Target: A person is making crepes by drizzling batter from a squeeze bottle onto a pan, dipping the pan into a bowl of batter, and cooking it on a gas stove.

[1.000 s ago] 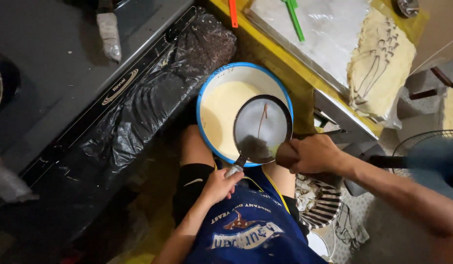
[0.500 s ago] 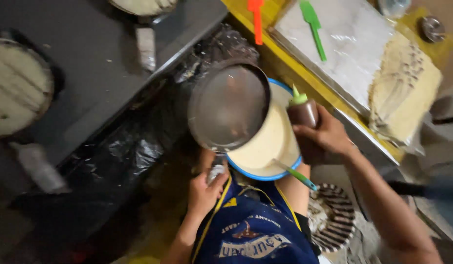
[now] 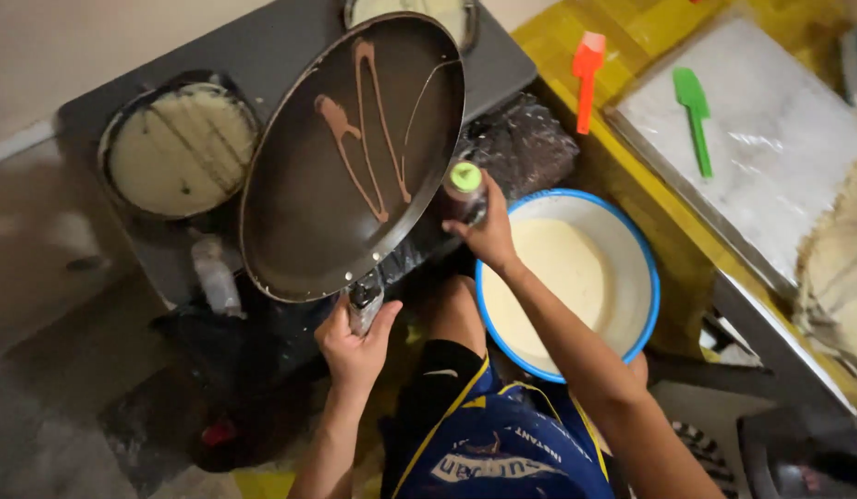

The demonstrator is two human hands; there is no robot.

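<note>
My left hand (image 3: 357, 344) grips the handle of a dark round frying pan (image 3: 299, 212), held tilted up over the stove. Brown lines of batter (image 3: 364, 139) are drawn across the pan's inside. My right hand (image 3: 487, 236) holds a brown squeeze bottle with a green cap (image 3: 465, 189) at the pan's right rim. Below the right arm sits a white bowl with a blue rim (image 3: 632, 268), filled with pale batter (image 3: 549, 277).
A second pan with a pale crepe (image 3: 179, 148) rests on the dark stove top (image 3: 262, 55). An orange spatula (image 3: 586, 79) and a green spatula (image 3: 695, 115) lie at the right, the green one on a white board (image 3: 780, 157). Stacked crepes (image 3: 844, 277) lie at the far right.
The pan has been lifted away from the batter bowl and raised, tilted, over the stove. The squeeze bottle moved up beside it, and brown lines now show in the pan.
</note>
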